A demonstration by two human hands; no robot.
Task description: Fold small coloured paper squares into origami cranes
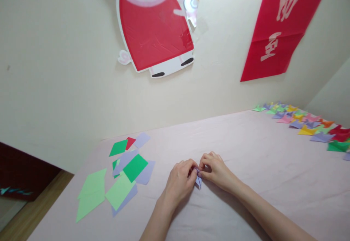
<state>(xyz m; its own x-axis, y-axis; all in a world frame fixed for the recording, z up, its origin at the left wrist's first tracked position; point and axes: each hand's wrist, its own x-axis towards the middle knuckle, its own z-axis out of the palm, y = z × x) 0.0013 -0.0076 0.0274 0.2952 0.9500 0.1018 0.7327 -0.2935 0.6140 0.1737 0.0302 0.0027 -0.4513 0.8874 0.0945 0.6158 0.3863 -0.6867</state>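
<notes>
Between my two hands is a small folded piece of lavender origami paper [198, 183], partly covered by my fingers. My left hand [182, 179] pinches it from the left, thumb and fingertips closed on its upper part. From the right, my right hand [216, 170] pinches the same paper near its top edge, with the other fingers curled. The lower end of the paper shows below the fingertips as a narrow point with a crease down it. Both hands rest close to the pale pink sheet [232, 215].
Loose square sheets in light green [91, 193], dark green [135, 168], lavender and red lie at the left. Rows of folded paper figures [322, 136] in many colours stand at the far right. Behind is a wall with a cartoon sticker [157, 33] and a red banner [281, 29].
</notes>
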